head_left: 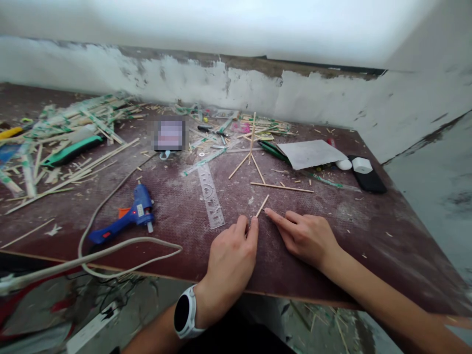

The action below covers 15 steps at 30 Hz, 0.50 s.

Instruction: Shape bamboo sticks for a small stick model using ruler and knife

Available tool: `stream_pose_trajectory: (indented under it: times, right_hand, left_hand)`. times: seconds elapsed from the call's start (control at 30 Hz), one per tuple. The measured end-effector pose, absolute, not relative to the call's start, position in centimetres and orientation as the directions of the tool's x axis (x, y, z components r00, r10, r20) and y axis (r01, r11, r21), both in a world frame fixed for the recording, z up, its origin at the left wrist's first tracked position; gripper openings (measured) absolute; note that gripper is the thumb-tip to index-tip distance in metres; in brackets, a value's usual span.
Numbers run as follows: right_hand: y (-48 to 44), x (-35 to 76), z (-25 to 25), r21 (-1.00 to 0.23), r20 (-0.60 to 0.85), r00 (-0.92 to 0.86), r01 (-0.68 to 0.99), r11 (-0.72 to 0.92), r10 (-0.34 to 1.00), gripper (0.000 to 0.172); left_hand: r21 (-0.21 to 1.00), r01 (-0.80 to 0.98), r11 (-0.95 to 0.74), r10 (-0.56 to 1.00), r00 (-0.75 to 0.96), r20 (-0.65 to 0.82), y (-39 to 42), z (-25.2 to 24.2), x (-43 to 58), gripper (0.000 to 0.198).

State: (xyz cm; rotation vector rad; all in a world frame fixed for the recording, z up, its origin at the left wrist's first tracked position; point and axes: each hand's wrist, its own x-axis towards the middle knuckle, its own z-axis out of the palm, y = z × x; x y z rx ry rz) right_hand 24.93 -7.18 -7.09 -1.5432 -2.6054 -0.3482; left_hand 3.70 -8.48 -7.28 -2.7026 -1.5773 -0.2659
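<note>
A short wooden stick (263, 205) rises at a slant from the fingertips of my left hand (233, 253), which is closed on its lower end at the table. Close on the right is my right hand (308, 237), its index finger stretched toward the stick and the other fingers curled. A tiny dark bit shows at that fingertip; what the hand holds is too small to make out. Beyond my hands stands a thin stick frame (251, 142) with one upright and splayed legs. A longer stick (282, 187) lies by one leg. A clear plastic ruler (211, 196) lies left of my hands.
A blue glue gun (142, 209) lies at left, near a looping pale cable (129, 241). Loose sticks (84, 118) and a green-handled cutter (73, 150) crowd the far left. A blurred phone (170, 135), white paper (313, 153) and a black phone (369, 181) lie farther back.
</note>
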Motion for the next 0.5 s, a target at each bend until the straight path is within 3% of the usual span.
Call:
stream_pose_trajectory:
  times: [0.3, 0.5]
  right_hand:
    - [-7.17, 24.88, -7.15, 0.141, 0.182, -0.486, 0.873, 0.466, 0.855, 0.047]
    - [-7.16, 24.47, -6.29, 0.158, 0.067, -0.459, 0.881, 0.445, 0.886, 0.053]
  left_hand:
    - [0.086, 0.867, -0.492, 0.868, 0.48, 0.128, -8.42, -7.23, 3.72, 0.042]
    - [0.097, 0.863, -0.496, 0.865, 0.481, 0.139, -8.43, -7.2, 3.74, 0.042]
